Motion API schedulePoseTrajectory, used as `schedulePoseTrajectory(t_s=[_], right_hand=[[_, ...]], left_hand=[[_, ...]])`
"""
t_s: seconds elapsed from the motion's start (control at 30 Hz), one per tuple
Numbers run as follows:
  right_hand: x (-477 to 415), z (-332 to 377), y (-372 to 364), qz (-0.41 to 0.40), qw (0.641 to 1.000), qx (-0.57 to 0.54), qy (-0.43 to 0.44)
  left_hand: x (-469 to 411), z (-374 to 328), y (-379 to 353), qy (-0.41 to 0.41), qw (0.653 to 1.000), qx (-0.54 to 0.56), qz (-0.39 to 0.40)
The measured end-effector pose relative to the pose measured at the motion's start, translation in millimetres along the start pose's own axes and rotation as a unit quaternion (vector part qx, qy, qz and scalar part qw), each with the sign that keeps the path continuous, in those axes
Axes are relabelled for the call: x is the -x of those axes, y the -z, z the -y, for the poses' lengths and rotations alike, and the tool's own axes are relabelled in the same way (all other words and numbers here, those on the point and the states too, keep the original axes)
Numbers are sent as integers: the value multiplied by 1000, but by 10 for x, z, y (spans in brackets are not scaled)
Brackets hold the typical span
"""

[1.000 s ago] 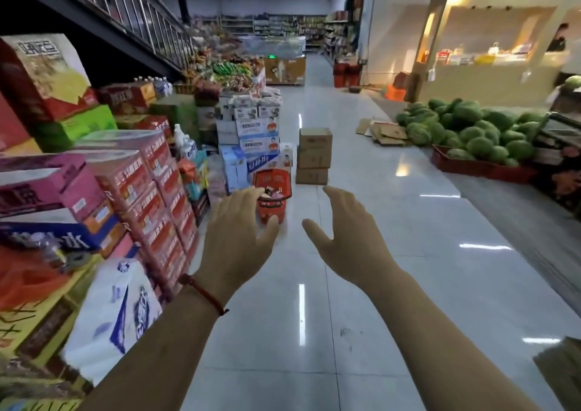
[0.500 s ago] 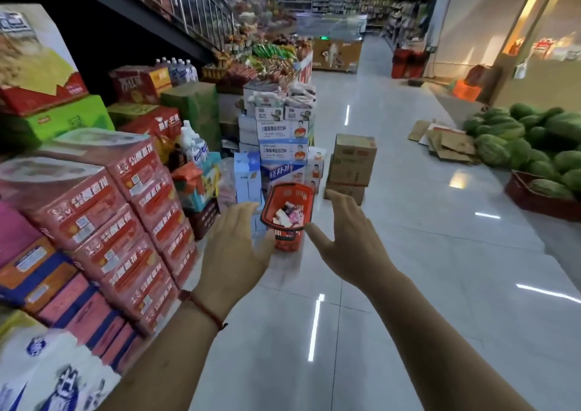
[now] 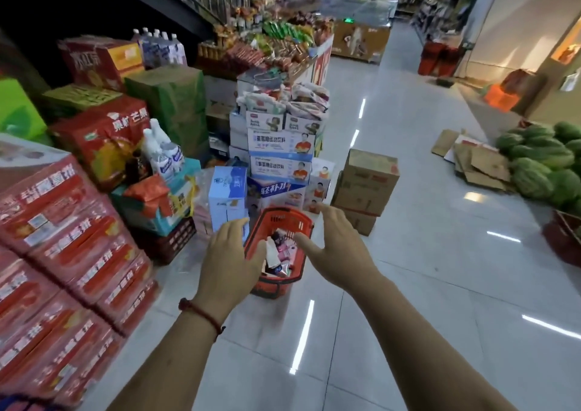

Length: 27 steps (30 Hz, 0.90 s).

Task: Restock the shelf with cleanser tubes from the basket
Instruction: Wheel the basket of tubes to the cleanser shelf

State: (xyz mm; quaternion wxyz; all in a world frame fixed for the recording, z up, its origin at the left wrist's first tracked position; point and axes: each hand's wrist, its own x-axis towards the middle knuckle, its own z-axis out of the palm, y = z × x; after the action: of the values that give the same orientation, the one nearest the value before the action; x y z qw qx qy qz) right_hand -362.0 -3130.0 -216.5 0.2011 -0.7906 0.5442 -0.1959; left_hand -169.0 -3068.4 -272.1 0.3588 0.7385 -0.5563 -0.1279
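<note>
so the red basket (image 3: 271, 288) sits on the floor (image 3: 408, 300) right at the edge of the aisle, tucked just beside the stacked drink boxes (image 3: 279, 156), i guess so it's out of the walkway while the stocking gets done. the cleanser tubes (image 3: 278, 255) are all inside it, dumped in a loose jumble, which looks like carry-and-go packing, not anything sorted. both arms are stretched out toward it, left hand (image 3: 229, 263) on the near left side and right hand (image 3: 336, 253) on the right, framing the basket from above. the fingers (image 3: 329, 219) are spread apart and holding nothing on either hand, and neither one seems to touch the basket yet, so my read is it's a reach to either lift the whole thing or pick tubes out. nothing's on a shelf so far as i can tell, and i honestly can't see which shelf the tubes are meant for. counts: one basket, two empty hands, one red cord bracelet (image 3: 201, 314) on the left wrist, and a stack of brown cartons (image 3: 364, 187) just behind the basket that looks three high. tubes are several at least, but they overlap too much for a real count. the watermelons (image 3: 540, 159) piled off to the right are way too many to count too
</note>
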Motion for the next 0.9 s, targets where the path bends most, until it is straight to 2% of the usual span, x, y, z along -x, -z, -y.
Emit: schedulePoseTrajectory(t_s=[0.17, 0.4, 0.63, 0.8, 0.9], right_hand=[[-1276, -735, -79, 28, 999, -15, 0], [-3086, -1865, -460, 136, 988, -25, 62], [-4466, -2484, -814, 295, 948, -15, 118], [-5276, -2730, -1439, 336, 934, -33, 120], [-5651, -2865, -1812, 356, 929, -55, 88]], left_hand=[[-1047, -76, -649, 45, 999, 16, -4], [-2116, 43, -1833, 177, 981, 55, -60], [-2704, 13, -2677, 386, 902, 116, -156], [-2938, 395, -3122, 475, 846, 134, -199], [-3097, 824, -3399, 521, 816, 164, -187]])
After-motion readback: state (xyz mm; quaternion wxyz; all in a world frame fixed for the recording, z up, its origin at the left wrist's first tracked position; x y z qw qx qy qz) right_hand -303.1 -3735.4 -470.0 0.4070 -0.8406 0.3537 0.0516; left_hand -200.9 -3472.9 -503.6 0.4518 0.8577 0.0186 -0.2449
